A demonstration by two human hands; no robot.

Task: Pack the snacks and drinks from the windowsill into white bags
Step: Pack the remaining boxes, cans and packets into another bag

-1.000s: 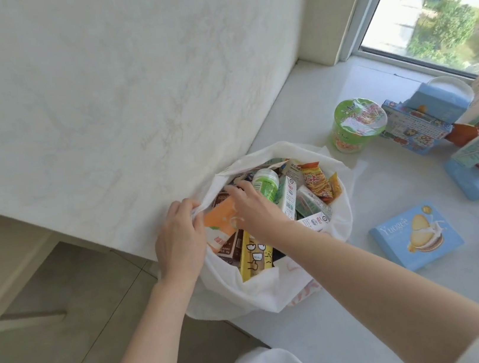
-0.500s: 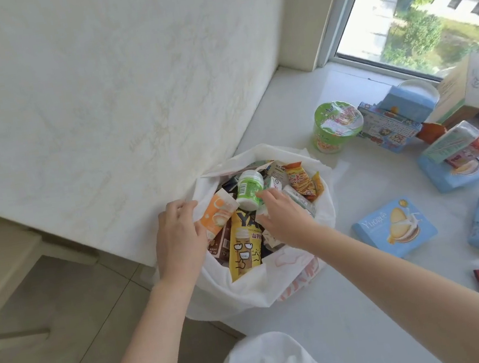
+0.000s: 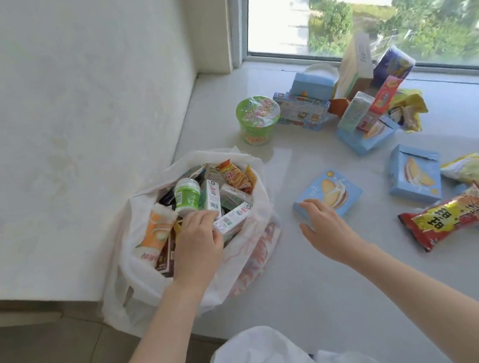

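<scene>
Presently the white bag (image 3: 140,277) sits crammed at the windowsill's (image 3: 324,277) left edge, left hand (image 3: 196,246) resting loose-fingered on the cartons, apparently to settle them. Right hand (image 3: 327,225), fingers spread, touches the nearest blue snack box (image 3: 331,191), likely the next pick.

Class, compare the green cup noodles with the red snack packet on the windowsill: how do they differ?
The green cup noodles stands upright; the red snack packet lies flat. The cup noodles is a round tub with a foil lid; the packet is a long, crinkled pouch. The cup noodles sits nearer the window, the packet nearer the person. Both remain unpacked on the windowsill.
</scene>
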